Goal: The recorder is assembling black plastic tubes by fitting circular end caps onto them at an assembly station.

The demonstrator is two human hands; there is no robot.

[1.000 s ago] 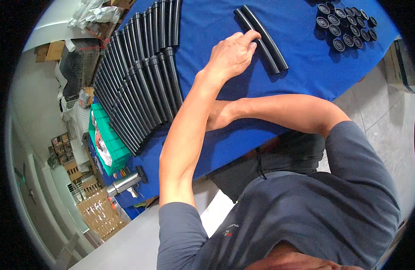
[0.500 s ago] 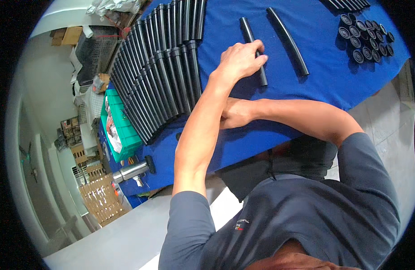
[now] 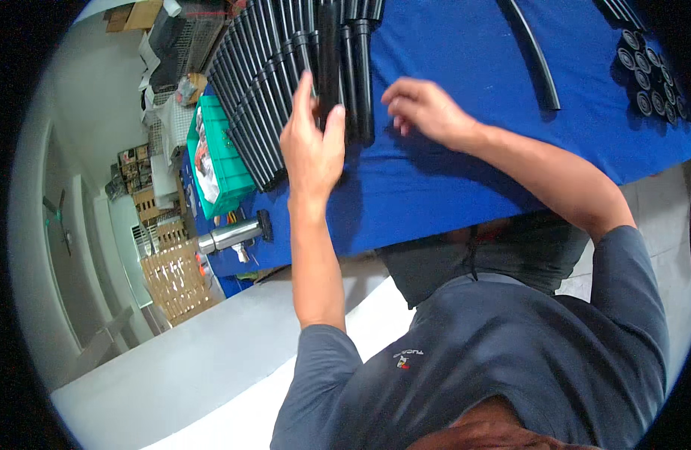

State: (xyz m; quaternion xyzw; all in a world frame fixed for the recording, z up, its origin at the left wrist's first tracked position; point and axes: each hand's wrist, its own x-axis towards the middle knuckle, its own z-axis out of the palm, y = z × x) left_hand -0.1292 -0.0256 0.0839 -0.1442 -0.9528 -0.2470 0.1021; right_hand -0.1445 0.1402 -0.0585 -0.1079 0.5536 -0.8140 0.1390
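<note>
A smooth black tube [image 3: 329,56] stands out in front of the rows of black tubes, in the grip of my left hand [image 3: 312,146]. Its lower end lies between my thumb and fingers. To the right, my right hand [image 3: 433,112] hovers over the blue cloth [image 3: 450,45] with loosely bent fingers, apart from each other and holding nothing. The rows of black tubes [image 3: 266,112], many with a collar at one end, lie side by side at the left. One slightly curved black tube [image 3: 533,56] lies alone on the cloth, right of my right hand.
Several round black caps [image 3: 643,79] cluster at the far right, below more black tubes [image 3: 619,11]. A green crate [image 3: 224,169] with pale and reddish contents stands at the left. Near it lies a silver cylindrical tool [image 3: 236,232] with a black end.
My left hand has brought the tube from mid-cloth leftward to the rows. My right hand has come out from beneath my left forearm, up and to the right. The whole view has shifted.
</note>
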